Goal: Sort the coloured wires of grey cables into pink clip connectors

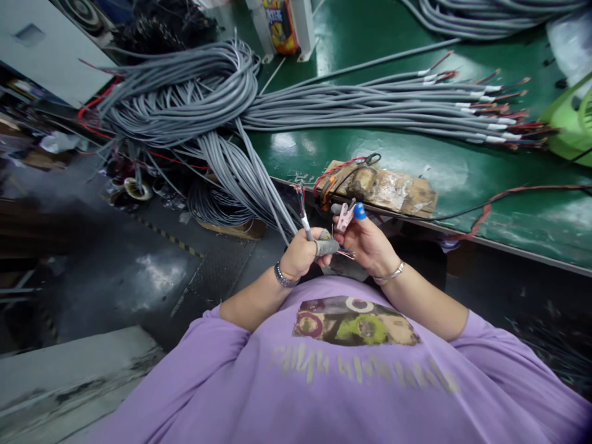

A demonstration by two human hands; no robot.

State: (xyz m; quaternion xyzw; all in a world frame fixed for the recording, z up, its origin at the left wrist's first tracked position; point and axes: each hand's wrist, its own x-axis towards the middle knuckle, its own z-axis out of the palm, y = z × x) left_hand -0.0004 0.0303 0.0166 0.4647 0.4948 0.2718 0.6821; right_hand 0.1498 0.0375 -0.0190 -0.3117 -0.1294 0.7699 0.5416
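Note:
My left hand (300, 254), with grey covers on its fingers, is closed around a grey cable (306, 227). A white band circles the cable near its end, and thin coloured wires (301, 198) fan out above it. More fine wire ends (346, 253) poke out from the left fingertips toward my right hand (367, 245). Blue tape wraps a fingertip of that hand, which pinches a small pink clip-like tool (345, 217). Both hands are close together in front of my shirt, just off the table edge. Where the wires pass between the fingers is hidden.
A big coil of grey cable (185, 102) lies on the green table (370, 46), and stripped cable ends (490, 114) stretch right toward a green plastic object (571, 117). A worn wooden block (383, 188) with red and black leads sits at the near edge.

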